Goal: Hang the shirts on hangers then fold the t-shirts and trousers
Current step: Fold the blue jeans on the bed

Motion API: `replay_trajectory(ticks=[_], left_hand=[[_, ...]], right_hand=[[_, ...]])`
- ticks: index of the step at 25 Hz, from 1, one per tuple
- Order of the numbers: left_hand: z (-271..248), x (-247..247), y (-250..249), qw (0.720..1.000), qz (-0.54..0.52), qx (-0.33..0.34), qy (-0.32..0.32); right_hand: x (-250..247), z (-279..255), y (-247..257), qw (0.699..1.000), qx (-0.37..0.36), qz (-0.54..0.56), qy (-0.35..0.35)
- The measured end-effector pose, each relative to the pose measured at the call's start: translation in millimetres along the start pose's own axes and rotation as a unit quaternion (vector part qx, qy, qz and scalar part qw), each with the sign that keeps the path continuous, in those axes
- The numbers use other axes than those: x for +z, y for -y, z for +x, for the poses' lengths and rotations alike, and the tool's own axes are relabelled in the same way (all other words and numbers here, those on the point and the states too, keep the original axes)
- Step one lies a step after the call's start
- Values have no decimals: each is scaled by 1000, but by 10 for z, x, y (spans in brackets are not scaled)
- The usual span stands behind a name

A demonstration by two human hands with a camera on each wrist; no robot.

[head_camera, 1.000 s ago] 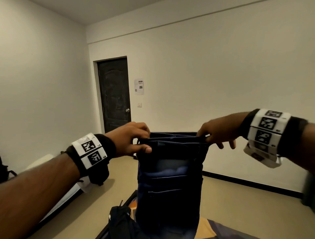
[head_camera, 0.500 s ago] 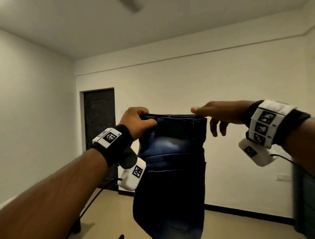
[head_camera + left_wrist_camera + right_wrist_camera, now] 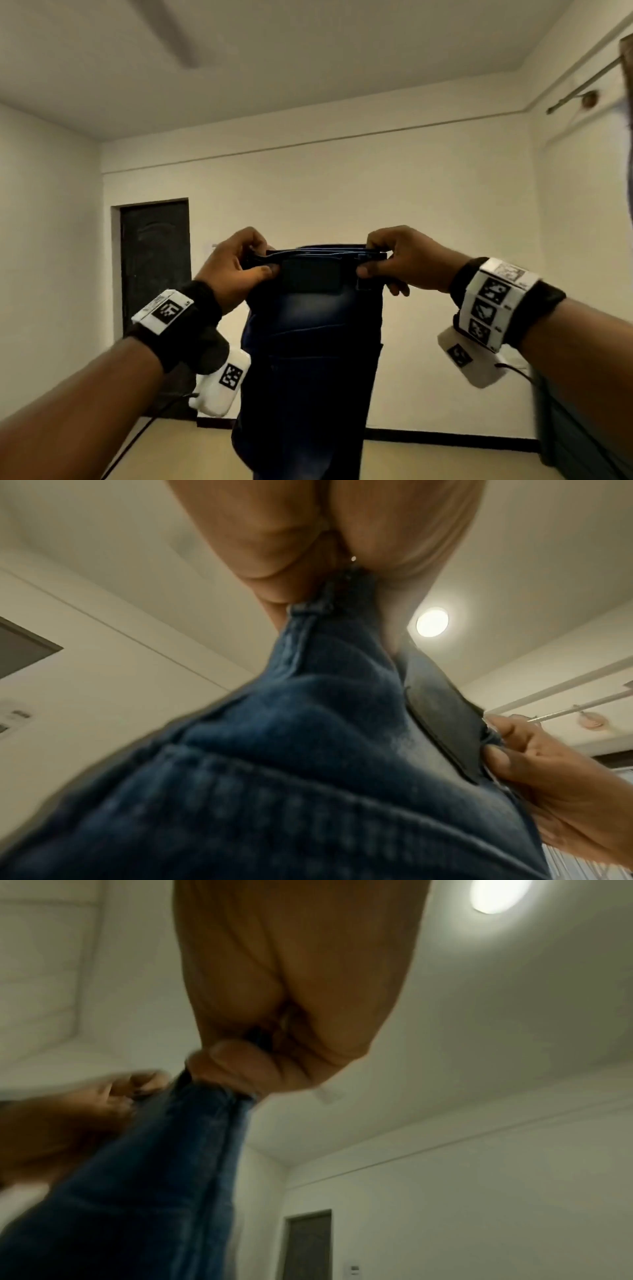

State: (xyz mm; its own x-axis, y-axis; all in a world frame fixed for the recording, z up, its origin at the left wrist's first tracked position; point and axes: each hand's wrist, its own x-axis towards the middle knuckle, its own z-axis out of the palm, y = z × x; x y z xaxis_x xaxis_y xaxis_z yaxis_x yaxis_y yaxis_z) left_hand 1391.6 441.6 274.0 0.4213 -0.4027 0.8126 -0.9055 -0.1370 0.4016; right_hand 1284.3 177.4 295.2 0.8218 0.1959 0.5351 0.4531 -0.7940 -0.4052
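Jeans [image 3: 308, 359] waistband between both hands' fingers [image 3: 263, 272]

We hold both bare arms raised ahead, our left hand [image 3: 236, 265] and right hand [image 3: 399, 262] level, well apart, each with thumb and curled fingers pinching the dark blue denim trousers' [image 3: 308, 359] waistband.

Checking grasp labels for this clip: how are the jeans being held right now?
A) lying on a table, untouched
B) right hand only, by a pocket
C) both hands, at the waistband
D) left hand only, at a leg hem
C: the left hand and right hand each pinch one end of the waistband, and the jeans hang down between them.
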Motion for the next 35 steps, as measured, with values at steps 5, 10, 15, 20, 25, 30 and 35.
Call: replay_trajectory(ticks=[5, 10, 15, 20, 25, 30, 35], left_hand=[[8, 157, -359, 991, -112, -56, -41], [-172, 513, -707, 977, -172, -119, -29], [-473, 937, -1144, 978, -188, -77, -40], [-775, 1214, -1270, 976, -185, -69, -92], [-1415, 1384, -1297, 970, -212, -119, 1], [-2154, 1201, -1171, 964, -157, -176, 120], [-2343, 850, -1409, 964, -228, -112, 71]], right_hand=[[-425, -311, 63, 990, -16, 129, -54], [-739, -732, 51, 996, -23, 60, -54], [-882, -1203, -98, 997, 24, 64, -29], [-827, -1617, -130, 991, 44, 125, -36], [-500, -2199, -4, 991, 87, 87, -60], [178, -2805, 165, 987, 119, 94, -55], [212, -2965, 793, 982, 121, 136, -58]])
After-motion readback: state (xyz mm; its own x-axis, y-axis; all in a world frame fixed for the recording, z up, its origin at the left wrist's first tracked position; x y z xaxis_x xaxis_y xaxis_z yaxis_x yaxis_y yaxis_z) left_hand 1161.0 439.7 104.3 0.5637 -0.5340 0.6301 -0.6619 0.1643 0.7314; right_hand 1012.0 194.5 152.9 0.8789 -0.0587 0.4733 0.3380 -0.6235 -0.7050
